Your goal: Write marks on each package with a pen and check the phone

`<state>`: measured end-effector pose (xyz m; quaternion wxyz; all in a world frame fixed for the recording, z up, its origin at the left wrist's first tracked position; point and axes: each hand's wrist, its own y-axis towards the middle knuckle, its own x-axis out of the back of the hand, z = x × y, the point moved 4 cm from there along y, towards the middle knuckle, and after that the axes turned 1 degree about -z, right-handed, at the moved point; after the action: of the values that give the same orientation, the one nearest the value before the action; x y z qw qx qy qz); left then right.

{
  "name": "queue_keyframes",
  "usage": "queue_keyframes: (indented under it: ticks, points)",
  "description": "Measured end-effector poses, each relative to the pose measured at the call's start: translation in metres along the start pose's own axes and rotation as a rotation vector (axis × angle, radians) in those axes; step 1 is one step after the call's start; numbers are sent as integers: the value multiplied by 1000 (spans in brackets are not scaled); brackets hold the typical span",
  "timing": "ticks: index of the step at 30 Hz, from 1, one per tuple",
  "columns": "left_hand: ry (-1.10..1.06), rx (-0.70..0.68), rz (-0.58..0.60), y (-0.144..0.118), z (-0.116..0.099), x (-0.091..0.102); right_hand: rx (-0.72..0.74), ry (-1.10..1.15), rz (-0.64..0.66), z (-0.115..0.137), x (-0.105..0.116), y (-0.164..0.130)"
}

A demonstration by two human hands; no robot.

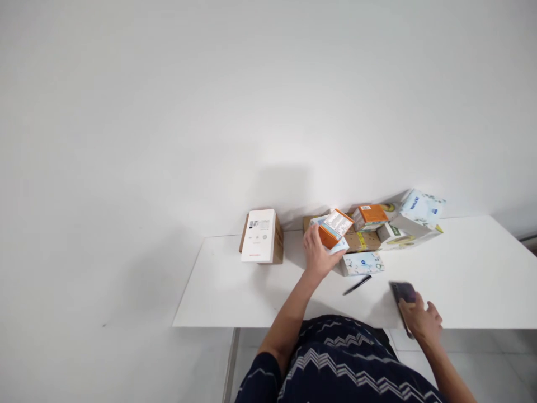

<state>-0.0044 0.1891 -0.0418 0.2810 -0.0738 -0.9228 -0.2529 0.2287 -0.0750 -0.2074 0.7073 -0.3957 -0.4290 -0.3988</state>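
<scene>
My left hand (318, 254) grips a small orange box with a white label (335, 226), lifted and tilted just above the white table (235, 291). It is held beside a pile of boxes at the table's back edge. My right hand (422, 320) holds a dark phone (401, 293) near the table's front edge. A black pen (357, 285) lies on the table between my two hands. A pale blue patterned box (361, 263) lies flat just behind the pen.
A brown carton with a white labelled top (260, 237) stands at the back left of the table. The pile holds another orange box (370, 216), a flat brown box (363, 241) and white-and-blue boxes (420, 209). A white wall rises behind.
</scene>
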Motion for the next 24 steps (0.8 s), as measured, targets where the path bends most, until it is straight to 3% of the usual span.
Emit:
queue_keyframes:
  ticks: [4,6,8,10,13,16,18,21,24]
  points:
    - [-313,169,-22,11,5,-7,135,138,-110,35,24,-7]
    - [-507,283,-37,4,10,3,270,260,-144,62,38,-15]
    - [-722,407,-3,-8,13,17,358,403,-97,91,52,-28]
    - [-885,487,58,-22,12,36,357,576,97,122,60,-46]
    - [-934,533,117,-40,7,63,306,899,482,167,66,-80]
    - [-806,484,140,-54,1,83,264,1162,883,204,65,-116]
    - [-641,404,131,-60,-4,91,224,1246,1077,218,64,-135]
    - [-379,179,34,-62,-17,101,150,1308,1242,227,63,-152]
    - [-231,-75,-69,-59,-33,109,122,1380,1288,231,68,-160]
